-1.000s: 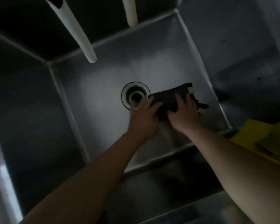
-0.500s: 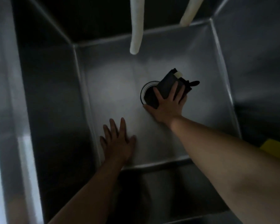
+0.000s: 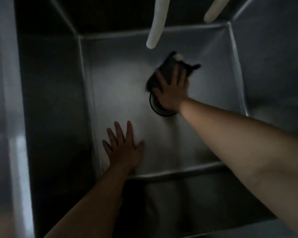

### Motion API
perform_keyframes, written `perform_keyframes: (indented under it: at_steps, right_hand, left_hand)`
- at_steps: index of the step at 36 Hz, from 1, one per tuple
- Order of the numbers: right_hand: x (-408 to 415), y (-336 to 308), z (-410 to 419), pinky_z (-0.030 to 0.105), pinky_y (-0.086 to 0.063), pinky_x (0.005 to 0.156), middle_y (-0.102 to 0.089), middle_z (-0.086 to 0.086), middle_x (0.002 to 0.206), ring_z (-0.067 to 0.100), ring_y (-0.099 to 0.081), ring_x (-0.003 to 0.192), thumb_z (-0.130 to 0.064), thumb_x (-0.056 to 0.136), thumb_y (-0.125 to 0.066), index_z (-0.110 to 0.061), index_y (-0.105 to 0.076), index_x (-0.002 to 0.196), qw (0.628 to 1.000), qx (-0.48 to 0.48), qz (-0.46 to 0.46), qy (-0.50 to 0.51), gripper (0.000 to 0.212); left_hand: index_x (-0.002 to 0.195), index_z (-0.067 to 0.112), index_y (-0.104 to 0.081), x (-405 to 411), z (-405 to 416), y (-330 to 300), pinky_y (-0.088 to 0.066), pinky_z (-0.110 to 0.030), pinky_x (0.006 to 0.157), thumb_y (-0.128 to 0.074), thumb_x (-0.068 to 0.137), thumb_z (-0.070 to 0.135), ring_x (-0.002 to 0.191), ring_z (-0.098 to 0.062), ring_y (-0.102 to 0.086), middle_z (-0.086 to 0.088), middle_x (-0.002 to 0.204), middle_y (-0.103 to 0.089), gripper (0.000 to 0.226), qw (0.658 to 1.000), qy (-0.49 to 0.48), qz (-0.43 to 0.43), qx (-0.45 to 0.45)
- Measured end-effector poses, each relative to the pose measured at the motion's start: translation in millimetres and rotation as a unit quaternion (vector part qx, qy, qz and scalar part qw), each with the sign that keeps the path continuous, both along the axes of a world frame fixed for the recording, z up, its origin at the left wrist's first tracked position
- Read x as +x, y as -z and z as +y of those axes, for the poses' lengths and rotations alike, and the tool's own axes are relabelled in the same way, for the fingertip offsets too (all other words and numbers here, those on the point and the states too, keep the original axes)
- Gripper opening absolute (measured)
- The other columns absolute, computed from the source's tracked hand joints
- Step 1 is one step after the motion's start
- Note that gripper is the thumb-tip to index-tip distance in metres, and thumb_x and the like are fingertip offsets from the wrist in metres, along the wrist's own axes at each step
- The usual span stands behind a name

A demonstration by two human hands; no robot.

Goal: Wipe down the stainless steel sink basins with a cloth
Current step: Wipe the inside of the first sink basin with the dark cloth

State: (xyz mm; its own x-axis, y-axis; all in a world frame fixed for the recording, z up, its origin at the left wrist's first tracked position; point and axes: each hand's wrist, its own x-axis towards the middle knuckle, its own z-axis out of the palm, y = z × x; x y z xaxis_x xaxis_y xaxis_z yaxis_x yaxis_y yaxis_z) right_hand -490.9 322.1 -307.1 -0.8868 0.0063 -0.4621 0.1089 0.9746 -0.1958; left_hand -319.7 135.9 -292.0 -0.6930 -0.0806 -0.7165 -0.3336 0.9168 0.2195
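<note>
Right hand point(image 3: 172, 93) presses flat on the dark cloth point(image 3: 169, 71) beyond the round drain point(image 3: 155, 109); left hand point(image 3: 124, 148), fingers spread, rests on the steel sink basin's point(image 3: 119, 86) floor, well apart.

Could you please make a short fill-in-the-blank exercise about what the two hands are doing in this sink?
1. The right hand presses a dark ____ onto the sink floor.
2. The left hand lies flat and holds ____.
3. The round ____ is partly hidden under the right hand.
4. Two pale hoses hang ____ the sink.

Missing words: cloth; nothing; drain; above
</note>
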Motion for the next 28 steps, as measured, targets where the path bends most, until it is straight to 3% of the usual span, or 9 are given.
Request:
perform_keyframes:
  at_steps: [2, 6, 12, 17, 20, 22, 24, 26, 28]
  right_hand:
    - [15, -2, -22, 0.064, 0.009, 0.116, 0.026, 0.015, 0.160, 0.045, 0.028, 0.143, -0.070, 0.091, -0.021, -0.054, 0.011, 0.148, 0.993, -0.024, 0.002, -0.113, 0.067]
    - [66, -10, -42, 0.061, 0.012, 0.116, 0.031, 0.015, 0.158, 0.045, 0.030, 0.142, -0.078, 0.089, -0.022, -0.050, 0.018, 0.148, 0.986, -0.011, -0.007, -0.169, 0.077]
    - [123, -26, -32, 0.061, 0.012, 0.117, 0.030, 0.014, 0.159, 0.045, 0.028, 0.143, -0.051, 0.100, -0.033, -0.048, 0.016, 0.151, 0.974, 0.012, -0.054, -0.222, 0.070]
    - [136, -49, -24, 0.065, 0.006, 0.114, 0.025, 0.001, 0.162, 0.035, 0.024, 0.147, -0.045, 0.100, -0.033, -0.054, -0.002, 0.151, 0.955, 0.017, -0.194, -0.226, 0.060]
    - [142, -73, -21, 0.064, -0.004, 0.114, 0.013, -0.006, 0.165, 0.029, 0.013, 0.151, -0.045, 0.100, -0.032, -0.050, -0.020, 0.150, 0.941, -0.013, -0.295, -0.166, 0.051]
    - [148, -96, -19, 0.053, -0.018, 0.116, -0.014, -0.001, 0.164, 0.028, -0.015, 0.150, -0.037, 0.100, -0.038, -0.038, -0.037, 0.147, 0.934, -0.110, -0.334, -0.068, 0.047]
    - [154, -124, -16, 0.037, -0.036, 0.109, -0.048, 0.006, 0.146, 0.026, -0.047, 0.130, -0.025, 0.098, -0.048, -0.028, -0.054, 0.136, 0.912, -0.241, -0.326, 0.054, 0.039]
    - [161, -156, -10, 0.033, -0.046, 0.102, -0.061, 0.008, 0.132, 0.021, -0.058, 0.117, -0.014, 0.097, -0.052, -0.027, -0.059, 0.128, 0.876, -0.348, -0.295, 0.158, 0.034]
    - [169, -190, -2, 0.015, -0.051, 0.078, -0.071, 0.001, 0.111, 0.004, -0.065, 0.095, -0.004, 0.096, -0.050, -0.023, -0.059, 0.127, 0.847, -0.414, -0.261, 0.206, 0.037]
  left_hand:
    - [0.138, 0.051, 0.034, -1, 0, -1, 0.021, -0.055, 0.113, -0.029, 0.086, 0.076, 0.133, -0.025, 0.046, 0.005, 0.144, 0.051, 0.086, 1.000, -0.001, 0.000, 0.002]
    - [0.142, 0.049, 0.030, -2, -2, -7, 0.020, -0.054, 0.114, -0.028, 0.086, 0.077, 0.137, -0.025, 0.042, 0.006, 0.147, 0.048, 0.085, 1.000, -0.002, -0.002, 0.014]
    - [0.146, 0.044, 0.027, -6, -5, -19, 0.012, -0.056, 0.116, -0.041, 0.090, 0.066, 0.141, -0.031, 0.035, 0.001, 0.152, 0.042, 0.090, 1.000, 0.027, -0.013, 0.004]
    - [0.155, 0.036, 0.003, -26, -21, -48, -0.012, -0.055, 0.118, -0.053, 0.091, 0.049, 0.149, -0.035, 0.009, -0.004, 0.163, 0.018, 0.086, 0.993, 0.088, -0.082, -0.004]
    - [0.150, 0.019, -0.031, -39, -22, -74, -0.031, -0.046, 0.113, -0.051, 0.094, 0.039, 0.141, -0.035, -0.029, -0.013, 0.157, -0.025, 0.062, 0.990, 0.086, -0.109, 0.029]
    - [0.150, 0.017, -0.033, -38, -20, -94, -0.035, -0.038, 0.111, -0.056, 0.094, 0.034, 0.137, -0.033, -0.037, -0.013, 0.154, -0.033, 0.062, 0.992, 0.024, -0.096, 0.084]
    - [0.149, 0.022, -0.035, -33, -19, -115, -0.039, -0.031, 0.105, -0.062, 0.092, 0.026, 0.132, -0.029, -0.045, -0.011, 0.151, -0.039, 0.063, 0.987, -0.048, -0.064, 0.142]
    - [0.142, 0.027, -0.047, -26, -19, -138, -0.046, -0.027, 0.091, -0.065, 0.089, 0.017, 0.115, -0.027, -0.057, -0.011, 0.141, -0.050, 0.057, 0.972, -0.106, -0.047, 0.206]
    - [0.133, 0.024, -0.057, -16, -19, -164, -0.049, -0.028, 0.089, -0.066, 0.087, 0.007, 0.109, -0.026, -0.062, -0.011, 0.127, -0.060, 0.050, 0.951, -0.117, -0.036, 0.283]
